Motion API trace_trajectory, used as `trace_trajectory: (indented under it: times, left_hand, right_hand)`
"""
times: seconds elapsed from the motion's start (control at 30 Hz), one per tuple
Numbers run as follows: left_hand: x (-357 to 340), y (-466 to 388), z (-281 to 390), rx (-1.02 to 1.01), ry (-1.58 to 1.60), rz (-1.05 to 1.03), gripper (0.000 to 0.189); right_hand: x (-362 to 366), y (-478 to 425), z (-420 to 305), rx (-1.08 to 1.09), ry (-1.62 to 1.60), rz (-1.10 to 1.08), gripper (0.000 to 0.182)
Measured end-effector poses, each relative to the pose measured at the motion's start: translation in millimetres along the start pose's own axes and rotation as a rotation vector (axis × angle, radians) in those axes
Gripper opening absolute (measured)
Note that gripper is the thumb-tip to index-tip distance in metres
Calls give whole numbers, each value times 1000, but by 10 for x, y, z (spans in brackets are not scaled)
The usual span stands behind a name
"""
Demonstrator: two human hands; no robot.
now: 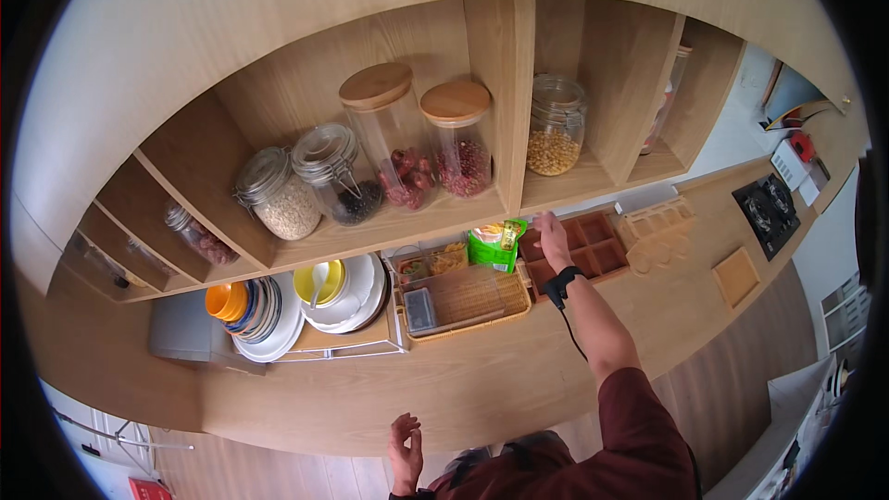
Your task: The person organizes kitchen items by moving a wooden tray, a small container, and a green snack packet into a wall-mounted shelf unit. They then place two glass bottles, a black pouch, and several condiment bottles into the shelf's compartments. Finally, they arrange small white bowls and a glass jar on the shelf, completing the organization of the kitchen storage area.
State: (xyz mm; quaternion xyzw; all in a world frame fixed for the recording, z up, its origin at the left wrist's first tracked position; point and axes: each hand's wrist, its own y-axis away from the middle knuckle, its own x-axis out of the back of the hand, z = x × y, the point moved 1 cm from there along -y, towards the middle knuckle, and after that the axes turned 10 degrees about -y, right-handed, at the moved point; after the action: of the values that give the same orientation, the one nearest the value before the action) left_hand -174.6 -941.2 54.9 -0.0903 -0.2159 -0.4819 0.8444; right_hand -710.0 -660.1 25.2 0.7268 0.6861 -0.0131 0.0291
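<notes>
My right hand (553, 242) reaches over the wooden compartment box (580, 250), just below the shelf edge, with a black strap on the wrist; whether it holds anything cannot be told. Just left of it, a green food packet (493, 246) stands at the back of the wicker basket (517, 297). A clear plastic tray (458, 298) and a small dark-grey container (420, 309) are in that basket. My left hand (405, 451) is raised near the counter's front edge, fingers bent, with nothing seen in it.
Glass jars of dry food, such as one with corn kernels (553, 151), stand on the shelf overhead. Stacked plates (267, 346) and yellow bowls (319, 281) are on a low rack at the left. A wooden square tray (736, 278) and a gas hob (766, 212) are at the right.
</notes>
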Motion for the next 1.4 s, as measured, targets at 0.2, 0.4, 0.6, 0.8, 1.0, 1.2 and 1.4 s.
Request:
trace_trajectory:
  times: [0.2,0.4,0.6,0.8,1.0,1.2,1.4]
  left_hand:
    - [1,10,-81,-48,8,-53,35]
    - [16,122,-237,2,-13,-90,38]
    - [70,268,-122,12,-19,-55,36]
    - [31,265,-147,44,-21,-43,37]
    - [-71,26,-36,-4,-40,-118,35]
    - [-470,-111,-237,-87,36,-402,35]
    - [-900,-143,-113,-444,-106,-801,35]
  right_hand:
    - [-110,377,34,-88,315,-216,52]
    - [-383,295,369,80,442,-142,46]
    - [-490,113,556,44,442,-35,37]
    - [-562,151,296,-6,519,-177,44]
    - [-57,612,339,110,362,-57,47]
    - [1129,2558,434,206,193,22,22]
    - [2058,5149,698,-268,212,348,17]
